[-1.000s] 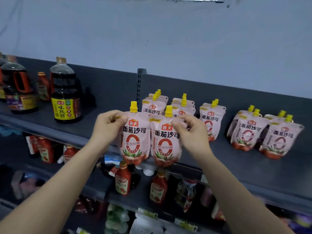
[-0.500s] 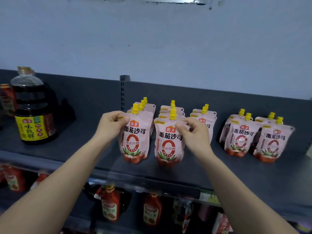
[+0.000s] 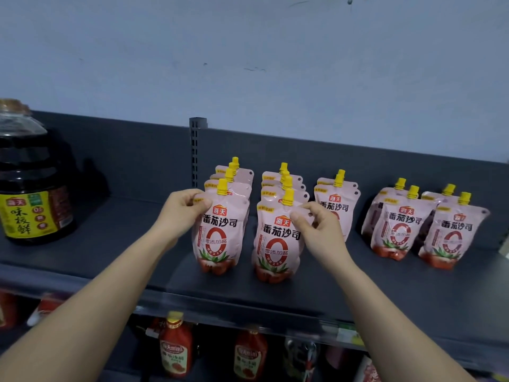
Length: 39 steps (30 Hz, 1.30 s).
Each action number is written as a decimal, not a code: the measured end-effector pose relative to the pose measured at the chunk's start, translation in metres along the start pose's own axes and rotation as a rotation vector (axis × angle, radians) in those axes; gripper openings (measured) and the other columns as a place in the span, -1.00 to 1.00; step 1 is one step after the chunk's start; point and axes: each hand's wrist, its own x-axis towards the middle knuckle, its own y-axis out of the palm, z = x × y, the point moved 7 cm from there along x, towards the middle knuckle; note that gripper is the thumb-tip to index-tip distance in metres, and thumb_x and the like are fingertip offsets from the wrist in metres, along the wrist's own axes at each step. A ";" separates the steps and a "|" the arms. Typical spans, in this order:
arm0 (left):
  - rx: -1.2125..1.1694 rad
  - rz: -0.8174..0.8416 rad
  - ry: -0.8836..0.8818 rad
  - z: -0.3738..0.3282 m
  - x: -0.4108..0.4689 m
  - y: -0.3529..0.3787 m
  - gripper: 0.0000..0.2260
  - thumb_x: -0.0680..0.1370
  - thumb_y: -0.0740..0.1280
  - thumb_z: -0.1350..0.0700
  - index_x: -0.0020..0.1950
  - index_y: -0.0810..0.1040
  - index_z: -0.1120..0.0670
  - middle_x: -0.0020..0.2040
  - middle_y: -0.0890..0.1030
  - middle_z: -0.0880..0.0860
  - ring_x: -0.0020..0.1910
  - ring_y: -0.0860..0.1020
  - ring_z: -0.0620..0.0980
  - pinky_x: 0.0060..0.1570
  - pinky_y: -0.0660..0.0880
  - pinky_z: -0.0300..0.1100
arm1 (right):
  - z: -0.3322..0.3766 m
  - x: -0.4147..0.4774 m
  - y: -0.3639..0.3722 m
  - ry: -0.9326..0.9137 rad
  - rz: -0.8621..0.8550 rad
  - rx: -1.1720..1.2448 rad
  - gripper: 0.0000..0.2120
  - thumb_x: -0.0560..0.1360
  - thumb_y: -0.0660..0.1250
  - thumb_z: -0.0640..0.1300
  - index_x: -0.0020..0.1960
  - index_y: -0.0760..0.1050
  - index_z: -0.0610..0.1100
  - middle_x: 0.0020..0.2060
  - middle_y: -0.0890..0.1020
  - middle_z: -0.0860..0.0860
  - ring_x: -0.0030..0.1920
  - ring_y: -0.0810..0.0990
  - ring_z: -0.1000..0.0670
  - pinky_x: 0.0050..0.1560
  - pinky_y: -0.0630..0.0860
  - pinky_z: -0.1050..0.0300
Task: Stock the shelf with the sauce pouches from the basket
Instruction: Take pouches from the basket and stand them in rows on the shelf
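The left front pouch (image 3: 217, 238) is stood upright on the dark shelf (image 3: 115, 244) and is pinched at its upper corner by the left grip (image 3: 180, 213), fingers curled. Just beside it, the right front pouch (image 3: 275, 244) is pinched near its yellow spout by the right grip (image 3: 321, 232). Behind each, a row of like pouches is lined up. A dark sauce bottle (image 3: 30, 186) is seen far left.

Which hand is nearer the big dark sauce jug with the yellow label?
Left. The left hand pinches the leftmost row's front pouch, right of the dark sauce jug; the right hand pinches the next row's front pouch, farther right.
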 end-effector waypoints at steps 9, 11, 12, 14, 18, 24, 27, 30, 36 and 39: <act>0.020 -0.098 0.032 0.002 0.002 -0.003 -0.86 0.54 0.35 0.22 -0.16 0.64 0.03 -0.16 0.70 0.04 -0.11 0.67 0.05 -0.05 0.61 0.02 | 0.000 -0.004 0.000 0.013 0.007 0.021 -0.87 0.54 0.34 -0.15 -0.12 0.47 0.06 -0.11 0.63 0.07 -0.01 0.63 0.01 -0.09 0.58 0.07; 0.004 -0.116 0.024 0.004 0.001 -0.002 -0.86 0.54 0.35 0.21 -0.15 0.65 0.02 -0.15 0.70 0.04 -0.11 0.67 0.05 -0.03 0.61 0.06 | 0.003 -0.004 0.001 0.000 0.017 0.004 -0.84 0.54 0.34 -0.16 -0.15 0.46 0.06 -0.14 0.63 0.10 -0.02 0.63 0.03 -0.14 0.56 0.14; 0.001 -0.114 0.025 0.005 0.001 -0.003 -0.87 0.54 0.35 0.21 -0.15 0.65 0.03 -0.15 0.70 0.05 -0.10 0.67 0.06 -0.02 0.61 0.07 | 0.004 -0.004 0.000 -0.002 0.017 -0.007 -0.85 0.54 0.34 -0.16 -0.15 0.47 0.06 -0.14 0.62 0.11 -0.02 0.63 0.04 -0.15 0.54 0.18; 0.018 -0.095 0.032 0.003 0.001 -0.002 -0.88 0.55 0.35 0.20 -0.13 0.64 0.04 -0.13 0.70 0.05 -0.09 0.66 0.06 0.00 0.60 0.09 | 0.001 -0.003 -0.001 0.002 0.012 -0.009 -0.90 0.53 0.35 -0.15 -0.10 0.49 0.03 -0.13 0.63 0.11 -0.02 0.63 0.04 -0.15 0.55 0.18; 0.105 -0.072 0.067 -0.003 -0.001 -0.003 -0.90 0.56 0.33 0.17 -0.03 0.61 0.00 -0.08 0.67 0.00 -0.05 0.64 0.00 -0.03 0.60 -0.02 | -0.002 -0.005 -0.004 0.023 0.010 -0.047 -0.77 0.51 0.38 -0.09 0.16 0.50 0.00 0.06 0.61 0.12 0.06 0.59 0.11 -0.10 0.56 0.19; 0.263 -0.074 0.161 -0.018 -0.011 -0.008 -0.70 0.54 0.35 0.16 0.26 0.53 -0.04 0.10 0.61 -0.06 0.07 0.57 -0.11 -0.06 0.53 -0.25 | 0.031 -0.008 -0.011 -0.177 -0.118 -0.356 -0.51 0.48 0.37 0.06 0.36 0.38 -0.03 0.22 0.50 0.03 0.24 0.45 0.00 0.23 0.44 -0.04; 0.531 -0.107 0.230 -0.033 -0.019 -0.013 -0.57 0.52 0.38 0.12 0.38 0.44 0.00 0.26 0.55 -0.02 0.25 0.49 -0.02 0.22 0.46 -0.07 | 0.058 -0.011 -0.006 -0.321 -0.165 -0.454 -0.48 0.50 0.33 0.07 0.39 0.35 -0.09 0.32 0.45 -0.04 0.35 0.37 -0.08 0.36 0.33 -0.13; 0.857 -0.136 0.301 -0.048 -0.035 -0.023 -0.52 0.54 0.34 0.06 0.45 0.35 0.04 0.41 0.44 0.03 0.39 0.38 0.04 0.33 0.37 0.02 | 0.083 -0.018 0.009 -0.458 -0.150 -0.518 -0.47 0.52 0.31 0.06 0.44 0.33 -0.08 0.43 0.36 -0.06 0.46 0.26 -0.08 0.43 0.22 -0.10; 1.327 -0.179 0.290 -0.063 -0.090 -0.053 -0.57 0.53 0.35 0.05 0.36 0.43 0.17 0.38 0.46 0.10 0.43 0.34 0.09 0.37 0.29 0.01 | 0.120 -0.046 0.055 -0.686 -0.034 -0.528 -0.46 0.41 0.44 -0.06 0.35 0.45 -0.13 0.34 0.48 -0.14 0.43 0.35 -0.19 0.41 0.22 -0.15; 1.498 -0.174 0.153 -0.057 -0.125 -0.078 -0.49 0.56 0.30 0.00 0.46 0.30 0.12 0.50 0.30 0.07 0.50 0.20 0.06 0.45 0.18 0.03 | 0.128 -0.066 0.083 -0.714 0.106 -0.521 -0.42 0.37 0.48 -0.07 0.34 0.45 -0.16 0.35 0.48 -0.19 0.42 0.36 -0.23 0.38 0.31 -0.23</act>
